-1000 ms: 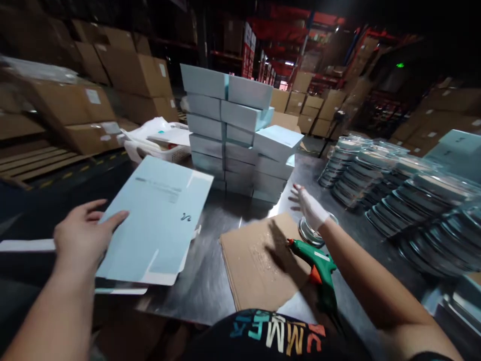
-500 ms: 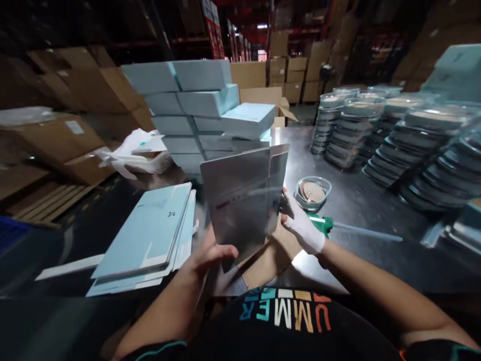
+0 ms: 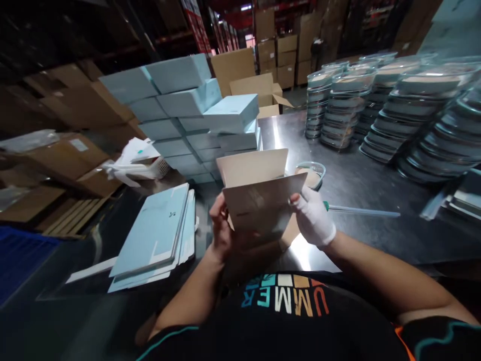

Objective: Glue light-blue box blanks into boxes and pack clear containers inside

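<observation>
A cardboard box (image 3: pixel 259 205), opened out into a sleeve with its pale inside showing at the top, is held between both hands above the table. My left hand (image 3: pixel 221 225), bare, grips its left side. My right hand (image 3: pixel 313 218), in a white glove that leaves the thumb tip bare, grips the right side. Brown cardboard (image 3: pixel 291 233) lies on the table beneath, partly hidden. Just beyond my right hand sits a clear round-cornered container (image 3: pixel 317 170) with a beige disc in it. A glue gun's clear stick (image 3: pixel 366 211) pokes out right of the glove; its green body is mostly hidden.
Flat light-blue box blanks (image 3: pixel 150 230) lie stacked at left. Behind them stand a white basket (image 3: pixel 150 168) and a stack of finished light-blue boxes (image 3: pixel 176 105). Tall stacks of clear containers (image 3: pixel 345 110) fill the right side. A blue crate (image 3: pixel 22 255) is at far left.
The flat, upright box piece has been opened into a sleeve and tilted, its top edges now apart. My left hand has moved up its side; my right hand has moved slightly right.
</observation>
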A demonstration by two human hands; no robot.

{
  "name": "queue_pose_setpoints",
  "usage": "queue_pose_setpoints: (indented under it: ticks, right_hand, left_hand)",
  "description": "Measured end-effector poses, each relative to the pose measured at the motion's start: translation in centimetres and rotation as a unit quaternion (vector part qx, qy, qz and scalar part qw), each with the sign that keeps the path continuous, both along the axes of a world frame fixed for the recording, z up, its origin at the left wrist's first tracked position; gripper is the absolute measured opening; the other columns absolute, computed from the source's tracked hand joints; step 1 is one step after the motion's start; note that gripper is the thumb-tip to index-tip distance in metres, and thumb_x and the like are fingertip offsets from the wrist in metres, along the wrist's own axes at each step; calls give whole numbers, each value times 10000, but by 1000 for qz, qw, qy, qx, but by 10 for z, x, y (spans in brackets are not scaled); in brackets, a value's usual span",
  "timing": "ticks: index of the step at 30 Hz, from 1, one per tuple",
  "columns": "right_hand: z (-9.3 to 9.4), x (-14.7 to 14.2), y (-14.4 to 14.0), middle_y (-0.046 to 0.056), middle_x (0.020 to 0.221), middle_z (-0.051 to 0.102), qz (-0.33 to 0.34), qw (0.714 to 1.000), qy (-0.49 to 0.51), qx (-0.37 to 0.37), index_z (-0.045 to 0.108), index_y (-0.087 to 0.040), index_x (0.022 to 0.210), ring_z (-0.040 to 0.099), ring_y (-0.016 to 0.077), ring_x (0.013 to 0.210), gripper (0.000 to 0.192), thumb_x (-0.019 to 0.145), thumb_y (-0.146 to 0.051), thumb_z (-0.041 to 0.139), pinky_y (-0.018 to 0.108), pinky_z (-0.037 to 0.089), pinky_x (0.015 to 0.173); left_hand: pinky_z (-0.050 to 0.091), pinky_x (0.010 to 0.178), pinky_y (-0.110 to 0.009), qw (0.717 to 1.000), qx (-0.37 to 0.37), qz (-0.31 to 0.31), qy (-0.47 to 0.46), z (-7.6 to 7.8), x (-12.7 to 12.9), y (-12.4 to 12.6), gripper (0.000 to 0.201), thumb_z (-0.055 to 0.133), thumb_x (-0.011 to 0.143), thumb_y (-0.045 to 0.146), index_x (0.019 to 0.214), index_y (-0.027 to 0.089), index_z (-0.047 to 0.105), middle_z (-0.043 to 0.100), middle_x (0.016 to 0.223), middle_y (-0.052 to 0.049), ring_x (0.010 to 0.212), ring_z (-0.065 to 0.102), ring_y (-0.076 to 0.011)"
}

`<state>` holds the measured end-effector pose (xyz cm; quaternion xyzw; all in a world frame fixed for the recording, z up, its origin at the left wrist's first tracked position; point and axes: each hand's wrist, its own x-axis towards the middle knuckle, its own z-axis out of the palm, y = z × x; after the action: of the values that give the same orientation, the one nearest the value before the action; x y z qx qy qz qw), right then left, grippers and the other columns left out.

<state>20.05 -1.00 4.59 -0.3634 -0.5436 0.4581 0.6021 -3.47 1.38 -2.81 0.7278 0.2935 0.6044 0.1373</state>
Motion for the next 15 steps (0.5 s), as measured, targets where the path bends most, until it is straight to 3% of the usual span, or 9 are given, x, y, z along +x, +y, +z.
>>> queue_pose_setpoints:
  ticks: [2,4,6,9,12,14,15]
  right_hand:
    - [-2,-5,3,91,1172,818,-49,999,-5,-15,765,-257,1178,756,345,1157,700,848,-873,718,558,591,1139]
    - [-2,-9,5,104,1176,806,-82,996,-17,-15,745,-245,1180,746,340,1136,666,881,-837,686,576,569,1155]
    - [-1,-12,6,114,1156,785,-81,996,-25,-6,723,-241,1130,736,341,1128,627,897,-819,653,585,563,1156]
    - [0,-20,7,118,1103,752,-81,996,-36,-3,670,-252,1047,728,340,1081,487,903,-717,662,595,585,1113]
    - [0,-30,10,102,1188,747,-109,993,-31,17,590,-274,1200,723,304,1092,408,854,-456,704,530,608,1087]
    - [0,-33,12,90,1272,752,-94,994,-24,47,532,-272,1358,732,272,1130,554,821,-325,658,469,620,1076]
    - [0,-33,13,93,1318,751,-77,995,-26,57,502,-259,1437,740,259,1143,626,825,-298,629,448,631,1061]
  left_hand:
    - [611,1082,-531,998,38,-23,-38,12,5,0,1004,900,818,696,1610,403,358,406,1716,-180,1454,614,-386]
    - [609,1081,-500,998,19,-46,-45,17,7,0,978,887,833,696,1610,437,353,389,1735,-158,1420,644,-352]
    - [610,1068,-467,999,-19,-32,-29,14,5,-1,873,871,853,693,1551,389,443,544,1595,-147,1316,704,-320]
    - [621,981,-403,997,-49,54,-28,4,-1,-8,696,845,884,679,1392,295,561,697,1294,-99,1119,753,-275]
    - [607,1017,-436,995,-28,75,-55,0,-4,-18,813,813,909,683,1544,337,440,612,1501,-120,1230,715,-292]
    - [556,1134,-497,998,4,57,-33,2,-7,-24,815,806,930,642,1594,384,410,549,1591,-103,1344,660,-308]
    - [513,1196,-523,998,22,57,-6,3,-10,-26,762,812,931,619,1567,379,468,590,1536,-86,1342,656,-307]
